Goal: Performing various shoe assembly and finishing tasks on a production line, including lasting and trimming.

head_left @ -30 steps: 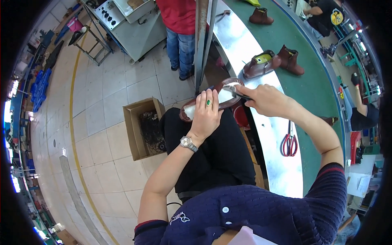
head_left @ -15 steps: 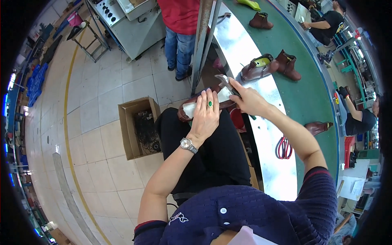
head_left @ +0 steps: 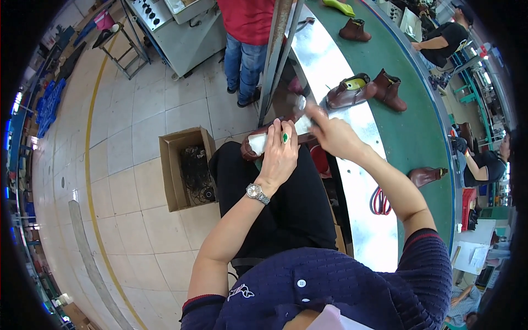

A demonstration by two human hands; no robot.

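Observation:
Across my lap lies a brown leather boot (head_left: 248, 152), sole side up, with a white underside. My left hand (head_left: 279, 160) is laid over its middle, fingers curled around it and gripping it. A hammer (head_left: 300, 103), its head blurred by motion, is gripped in my right hand (head_left: 340, 135). The head is above the far right end of the boot; whether it touches the leather cannot be told. My right fingers hide most of the handle.
To my right runs a metal ledge (head_left: 367, 242) with red-handled scissors (head_left: 380, 202) on it. Beyond is a green conveyor belt (head_left: 407, 140) carrying several brown boots (head_left: 390, 92). A cardboard box (head_left: 171, 184) of dark scraps stands left of my knee. A metal post (head_left: 274, 60) rises ahead, near a person in red (head_left: 247, 22).
My right hand has shifted slightly and the hammer head has become blurred, its handle angle changed. The left hand stays on the boot. The view has shifted a little.

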